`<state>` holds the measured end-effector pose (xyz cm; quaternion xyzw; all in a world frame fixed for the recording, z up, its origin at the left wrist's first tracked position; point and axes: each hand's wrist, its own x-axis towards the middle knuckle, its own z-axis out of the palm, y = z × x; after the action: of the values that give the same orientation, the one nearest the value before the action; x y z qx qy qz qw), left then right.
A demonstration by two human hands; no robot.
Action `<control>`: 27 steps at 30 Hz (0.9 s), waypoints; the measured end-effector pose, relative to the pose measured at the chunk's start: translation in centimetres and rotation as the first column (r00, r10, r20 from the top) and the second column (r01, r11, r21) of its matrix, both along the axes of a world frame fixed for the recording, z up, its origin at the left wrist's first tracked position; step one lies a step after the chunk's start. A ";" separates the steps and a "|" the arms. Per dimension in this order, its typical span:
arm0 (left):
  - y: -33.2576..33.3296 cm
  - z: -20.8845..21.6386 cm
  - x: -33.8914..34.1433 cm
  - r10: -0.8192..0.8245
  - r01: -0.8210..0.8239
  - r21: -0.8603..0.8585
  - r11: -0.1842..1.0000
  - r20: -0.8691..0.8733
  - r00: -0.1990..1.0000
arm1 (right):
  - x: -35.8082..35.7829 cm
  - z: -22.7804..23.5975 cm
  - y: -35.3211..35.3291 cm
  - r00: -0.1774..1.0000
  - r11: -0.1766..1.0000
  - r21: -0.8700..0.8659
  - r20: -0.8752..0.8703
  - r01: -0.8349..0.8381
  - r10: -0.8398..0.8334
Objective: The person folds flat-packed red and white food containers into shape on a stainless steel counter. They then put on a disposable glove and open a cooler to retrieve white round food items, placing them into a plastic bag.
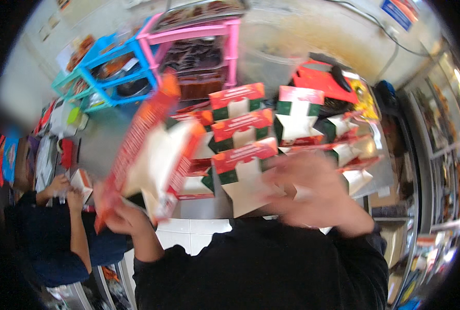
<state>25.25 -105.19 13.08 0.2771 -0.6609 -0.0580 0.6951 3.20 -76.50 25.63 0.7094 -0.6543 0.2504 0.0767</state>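
On the left, my left hand (129, 219) grips a red and cream cardboard box (150, 165) by its lower end. The box is tilted, blurred, and has a pale star-shaped cut-out panel on its side. My right hand (318, 191) is over the right front of the table, smeared by motion, so its fingers and anything in them are hard to make out. Beside it stands an open cardboard box (244, 178) with a red flap and green side. Several similar boxes (298, 116) stand in rows behind it.
A steel table (98, 139) bears the boxes. Pink (232, 51) and blue (90, 70) shelf racks holding food trays stand at the back, near a clear tub (266, 54). At the left, a co-worker's hands (67, 191) hold a small white and orange box. Shelving (421, 129) lines the right.
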 end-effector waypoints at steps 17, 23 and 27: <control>19.8 2.4 -11.0 -0.885 0.897 0.082 0.435 -0.145 0.442 | -4.7 -3.8 11.2 0.679 0.653 -0.216 0.378 0.726 -0.629; 28.8 6.4 -22.3 -0.922 0.945 -0.093 0.315 0.205 0.328 | -10.3 -5.7 24.1 0.525 0.576 -0.161 0.650 0.802 -0.549; 35.9 6.1 -27.6 -0.990 0.981 0.134 0.141 0.004 0.142 | -11.3 -5.5 30.2 0.534 0.445 -0.306 0.593 0.842 -0.603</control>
<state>-2.38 -69.25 19.18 -0.1858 -0.7083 -0.5178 0.4423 -8.07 -46.26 20.12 0.2256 -0.7926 0.5094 0.2477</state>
